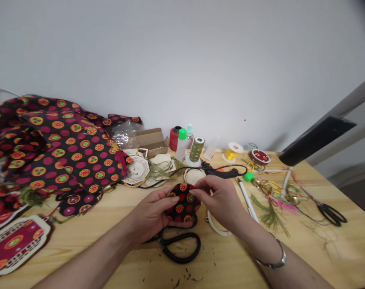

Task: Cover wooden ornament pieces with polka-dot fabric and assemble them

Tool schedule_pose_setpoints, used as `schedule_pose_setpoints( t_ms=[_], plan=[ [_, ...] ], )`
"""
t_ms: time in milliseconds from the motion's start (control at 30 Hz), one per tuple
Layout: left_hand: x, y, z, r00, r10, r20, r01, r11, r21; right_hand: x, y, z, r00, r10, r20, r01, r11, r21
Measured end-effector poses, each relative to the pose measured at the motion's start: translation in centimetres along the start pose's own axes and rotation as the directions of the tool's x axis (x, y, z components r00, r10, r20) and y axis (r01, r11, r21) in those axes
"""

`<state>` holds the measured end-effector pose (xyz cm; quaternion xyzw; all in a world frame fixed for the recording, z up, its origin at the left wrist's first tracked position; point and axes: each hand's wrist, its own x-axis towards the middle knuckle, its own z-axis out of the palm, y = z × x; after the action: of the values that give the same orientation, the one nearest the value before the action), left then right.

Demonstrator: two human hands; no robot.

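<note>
My left hand [158,210] holds a round, fabric-covered disc [184,202], black with red and orange flower motifs, thumb on its face and fingers beneath. At the disc's upper right edge, my right hand [217,196] pinches the rim between thumb and fingers. Black-handled scissors [182,249] lie on the table just below the disc, their blades partly hidden by my left hand. A pale ring [218,226] rests under my right wrist, partly covered. Dark fabric scraps [186,275] are scattered in front of the scissors.
Patterned fabric [76,148] is heaped at the left, near a framed ornament [18,245]. Along the wall stand a green-capped bottle [181,146], a green thread cone [196,150] and a yellow thread spool [231,153]. A white pen [247,200], tassels [271,214] and more scissors [333,214] lie rightward.
</note>
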<state>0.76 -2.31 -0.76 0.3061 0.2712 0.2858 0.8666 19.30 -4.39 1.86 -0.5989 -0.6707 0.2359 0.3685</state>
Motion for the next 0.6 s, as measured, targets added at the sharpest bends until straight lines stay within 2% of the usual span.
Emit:
schedule_pose_setpoints(
  t_ms=[167,367,600],
  plan=[
    [-0.07,0.06,0.15,1.0,-0.002,-0.008,0.002,1.0,0.005,-0.02,0.35,0.1,1.0,0.021,-0.004,-0.021,1.0,-0.001],
    [-0.09,0.14,0.32,1.0,-0.006,-0.02,0.007,1.0,0.011,0.15,0.2,-0.31,0.997,-0.06,-0.049,0.06,0.998,0.009],
    [-0.16,-0.02,0.31,1.0,-0.026,0.001,0.026,1.0,-0.002,0.32,0.38,0.27,0.993,-0.031,0.112,0.015,0.99,0.141]
  ],
)
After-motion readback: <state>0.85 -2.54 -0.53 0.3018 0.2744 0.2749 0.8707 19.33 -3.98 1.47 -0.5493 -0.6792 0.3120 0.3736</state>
